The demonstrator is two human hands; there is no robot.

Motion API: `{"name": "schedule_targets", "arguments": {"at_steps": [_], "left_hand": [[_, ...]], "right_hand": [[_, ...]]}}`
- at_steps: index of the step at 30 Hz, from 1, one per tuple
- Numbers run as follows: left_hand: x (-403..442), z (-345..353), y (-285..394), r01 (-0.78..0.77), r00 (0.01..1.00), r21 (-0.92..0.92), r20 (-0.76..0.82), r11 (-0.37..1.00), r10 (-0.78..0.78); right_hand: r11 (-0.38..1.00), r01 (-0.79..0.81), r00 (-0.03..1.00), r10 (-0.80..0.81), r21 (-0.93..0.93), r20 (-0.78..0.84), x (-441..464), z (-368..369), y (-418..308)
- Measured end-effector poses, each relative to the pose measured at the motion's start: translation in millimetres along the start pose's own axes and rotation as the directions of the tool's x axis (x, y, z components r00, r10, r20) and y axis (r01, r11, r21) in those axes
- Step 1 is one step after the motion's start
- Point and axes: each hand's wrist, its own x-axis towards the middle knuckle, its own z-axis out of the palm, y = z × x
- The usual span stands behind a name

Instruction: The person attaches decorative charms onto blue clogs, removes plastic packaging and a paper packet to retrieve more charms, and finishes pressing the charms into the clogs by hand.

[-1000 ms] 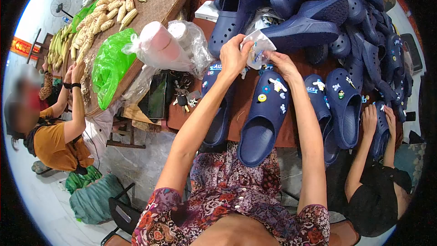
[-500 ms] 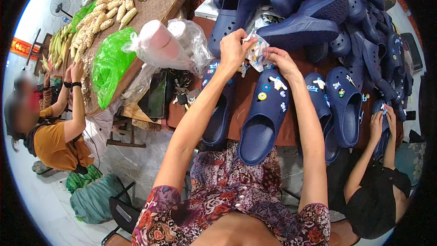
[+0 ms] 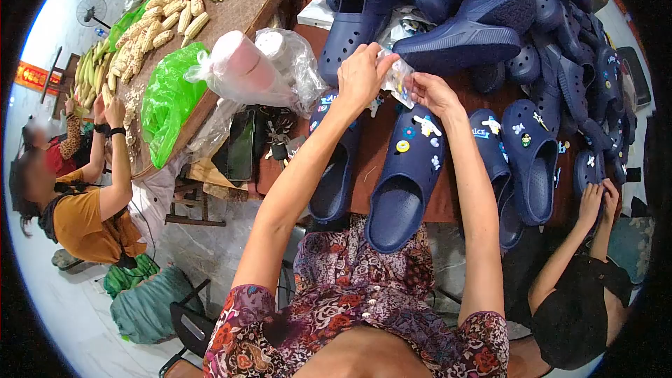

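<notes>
Between my two hands is a small clear plastic bag [image 3: 400, 84] with colourful shoe charms inside. My left hand [image 3: 362, 78] grips its left side, the fingers closed on the plastic. On its right side my right hand [image 3: 435, 92] pinches the bag with thumb and fingers. Just below lies a navy clog [image 3: 402, 175] with several charms on its upper, among them a white figure and a yellow ring. Another navy clog [image 3: 332, 168] with charms rests to the left, partly hidden by my left forearm. Right of my right forearm are decorated clogs [image 3: 528, 161], one with blue lettering.
A big heap of navy clogs [image 3: 462, 28] fills the table's far side. To the left stand a plastic-wrapped pink cup [image 3: 241, 63], a phone [image 3: 241, 143], keys and a round tray [image 3: 245, 7] with corn. Co-workers sit at both sides; one person's hands [image 3: 600, 199] touch a clog at right.
The small bag has tilted and its lower end sits closer to my right fingers. At the right, the co-worker's hands have moved down the clog. My arms stay nearly in place.
</notes>
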Motion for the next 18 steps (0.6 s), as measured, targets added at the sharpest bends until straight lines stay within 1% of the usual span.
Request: {"name": "schedule_targets", "arguments": {"at_steps": [2, 4, 5, 6, 7, 8, 10, 13, 15, 17, 18], "left_hand": [[0, -1, -3, 0.012, 1.000, 0.002, 0.008, 1.000, -0.012], [-2, -8, -6, 0.050, 0.975, -0.213, 0.222, 0.976, -0.002], [-1, -10, -7, 0.051, 0.975, -0.214, 0.222, 0.976, -0.002], [-1, -10, -9, 0.104, 0.958, -0.275, 0.285, 0.956, -0.022], [-1, -10, -10, 0.160, 0.937, -0.332, 0.348, 0.930, -0.037], [-1, -10, -11, 0.160, 0.937, -0.332, 0.348, 0.930, -0.037], [-1, -9, -8, 0.144, 0.947, -0.235, 0.313, 0.961, -0.065], [-1, -8, -9, 0.101, 0.962, -0.186, 0.270, 0.977, -0.048], [0, -6, -13, 0.114, 0.964, -0.186, 0.259, 0.976, -0.063], [0, -4, -17, 0.127, 0.966, -0.186, 0.247, 0.974, -0.078], [-1, -4, -20, 0.124, 0.970, -0.215, 0.233, 0.969, -0.073]], "right_hand": [[0.998, 0.000, 1.000, 0.002, 0.055, -0.029, 0, -2, 1], [0.998, 0.014, 1.000, -0.014, 0.056, -0.003, 7, -10, 8], [0.998, 0.028, 0.999, -0.029, 0.056, 0.025, 11, -14, 11], [0.998, 0.026, 0.999, -0.027, 0.057, 0.025, 7, -9, 9], [0.999, 0.023, 0.999, -0.021, 0.035, -0.047, 4, -5, 8], [1.000, 0.020, 0.993, -0.018, 0.010, -0.119, 1, 0, 5], [1.000, 0.026, 0.993, -0.027, -0.012, -0.115, 1, 0, 7], [0.998, 0.019, 0.996, -0.024, -0.060, -0.086, 2, 1, 4], [0.996, 0.007, 0.998, -0.013, -0.087, -0.066, -1, 4, 0], [0.999, 0.002, 0.998, -0.005, -0.045, -0.064, -8, 10, -4], [0.999, 0.001, 0.998, -0.004, -0.047, -0.064, -6, 7, -3]]}}
